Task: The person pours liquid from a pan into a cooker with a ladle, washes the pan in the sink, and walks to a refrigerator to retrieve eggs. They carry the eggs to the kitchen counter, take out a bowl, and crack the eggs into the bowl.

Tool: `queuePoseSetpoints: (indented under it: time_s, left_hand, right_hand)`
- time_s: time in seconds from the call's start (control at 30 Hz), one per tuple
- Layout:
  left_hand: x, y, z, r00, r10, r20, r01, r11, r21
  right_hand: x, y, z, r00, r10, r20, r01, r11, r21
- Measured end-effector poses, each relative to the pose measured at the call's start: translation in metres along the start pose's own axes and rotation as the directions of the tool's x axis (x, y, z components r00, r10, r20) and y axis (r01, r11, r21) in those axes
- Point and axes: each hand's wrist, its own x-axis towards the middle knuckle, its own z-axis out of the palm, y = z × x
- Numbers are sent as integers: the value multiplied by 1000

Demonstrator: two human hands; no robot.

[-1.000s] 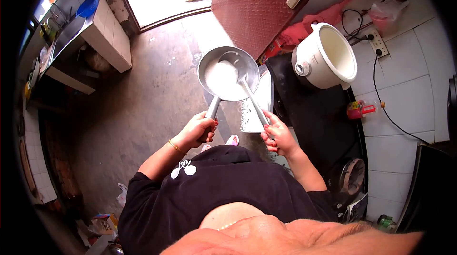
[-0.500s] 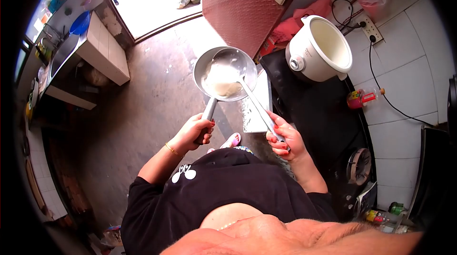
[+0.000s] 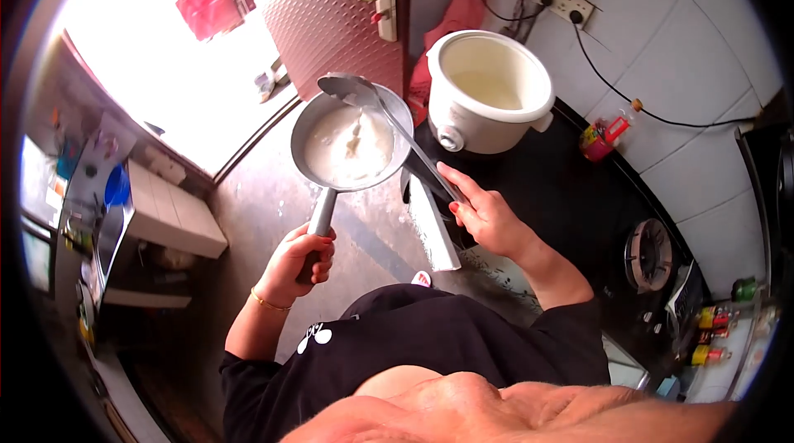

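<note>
My left hand is wrapped round the handle of a grey saucepan. Cloudy white liquid with a paler lump or streak in the middle lies in the pan. My right hand grips the long handle of a metal ladle. The ladle's bowl hangs over the pan's far rim, above the liquid; whether it touches the rim I cannot tell. Just right of the pan stands a white electric cooker, lidless, with a pale inside and a front knob.
The cooker stands on a black countertop with a gas burner nearer me. A bottle with a red handle is by the tiled wall, below a power strip. A red door stands ajar. At left is a sink counter.
The ladle has risen out of the saucepan's contents to above its far rim. My view has turned right, and the pan is now closer to the cooker. Both hands keep their hold.
</note>
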Motion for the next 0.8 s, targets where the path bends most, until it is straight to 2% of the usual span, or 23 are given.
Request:
queuePoseSetpoints:
  time_s: [0.03,0.1,0.17,0.23,0.27,0.33,0.37,0.47,0.6,0.73,0.8]
  left_hand:
    - [6,11,11,1000,5,-10,-4,999,39]
    - [18,32,32,1000,16,1,-16,996,82]
    - [35,52,49,999,18,36,-22,993,116]
    - [50,72,73,998,22,57,-31,984,175]
    - [61,82,76,994,-12,105,-1,992,128]
    - [82,97,89,986,-29,167,2,987,159]
    - [92,102,94,981,-32,189,1,987,161]
    - [128,120,104,968,-77,240,26,978,208]
    - [162,140,125,986,-47,159,-18,923,386]
    - [209,161,119,977,-78,198,-35,860,510]
    - [226,173,117,969,-98,228,-54,814,578]
  right_hand:
    - [6,-2,-9,999,-22,-31,22,1000,-18]
    - [14,-17,-32,981,193,-13,-193,980,42]
    - [23,-4,-53,979,205,20,-205,959,196]
    - [30,-1,-81,960,256,113,-279,852,443]
    - [32,-10,-95,935,298,191,-351,707,614]
    - [35,-17,-113,949,251,188,-309,640,704]
    - [38,-34,-122,886,401,233,-431,526,733]
    - [42,-34,-133,888,419,189,-376,426,823]
    - [44,-22,-137,910,407,86,-297,490,820]
    - [44,-29,-135,896,440,-65,-211,550,808]
    - [46,-38,-132,855,495,-154,-203,594,778]
